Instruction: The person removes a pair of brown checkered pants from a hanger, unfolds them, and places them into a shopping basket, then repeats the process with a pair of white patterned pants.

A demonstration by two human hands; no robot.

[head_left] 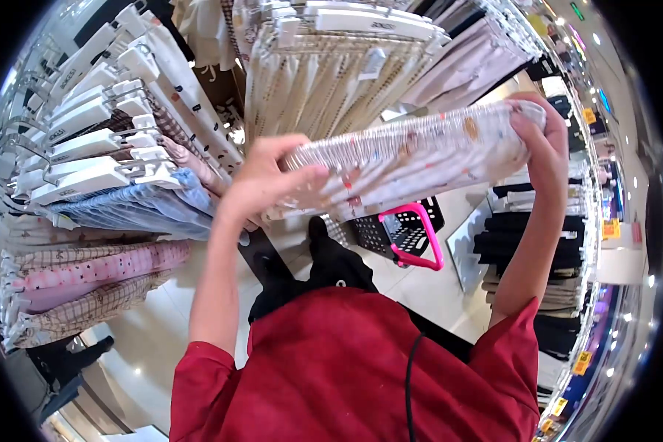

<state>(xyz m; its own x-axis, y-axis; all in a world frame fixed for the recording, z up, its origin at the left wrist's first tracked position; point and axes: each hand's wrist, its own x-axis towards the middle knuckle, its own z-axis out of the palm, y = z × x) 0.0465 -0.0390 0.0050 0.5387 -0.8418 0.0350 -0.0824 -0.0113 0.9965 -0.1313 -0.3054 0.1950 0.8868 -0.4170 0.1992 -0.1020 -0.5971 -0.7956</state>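
A pair of white pajama pants (420,166) with small coloured prints is held up in front of me by its gathered elastic waistband, which is stretched out sideways. My left hand (269,177) is closed on the left end of the waistband, the thumb lying along the front. At the other end, my right hand (544,144) pinches the band, its thumb in front and its fingers behind. The fabric below the band hangs in loose folds, and its lower part is foreshortened. Cream pants (324,85) on white clip hangers hang just beyond it.
To the left, a rack carries several white hangers (81,173) with blue, checked and pink pants. A black shopping basket (379,236) with a pink handle (433,247) stands on the tiled floor. Dark folded garments (523,243) line the right side. Another person's leg (74,361) shows lower left.
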